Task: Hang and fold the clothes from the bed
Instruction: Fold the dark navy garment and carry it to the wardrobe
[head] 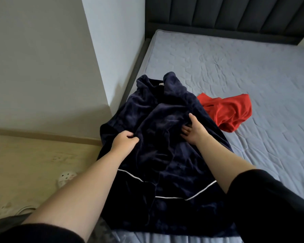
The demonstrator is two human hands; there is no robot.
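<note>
Black sleeves (270, 207) nearest, pushed up off bare forearms, both reaching over the near edge of the bed (253, 76). Left hand (125, 140) with fingers curled, pinching a fold of the navy velour top (165, 163) at its left side, likely to pull the cloth taut or turn a panel over. Right hand (194, 129) flat on the middle of the same top with fingers straight and spread, thumb up, gripping nothing; probably pinning the cloth so the left-hand pull does not drag it all. Navy top spread front-up on the mattress corner nearest the wall (42, 67), collar toward the headboard (235, 13), white-piped hem toward the camera, left edge hanging over the bed side, cloth rumpled. Looks like smoothing ahead of a fold, not yet folded. Red garment (226, 111) crumpled just beside the navy top on its right, touching or slightly tucked under its edge, unhandled, waiting. Count: two hands, two garments (one navy, one red), one bed, one white clog (67, 177) on the wooden floor (33, 155) to the left. No hanger in view.
</note>
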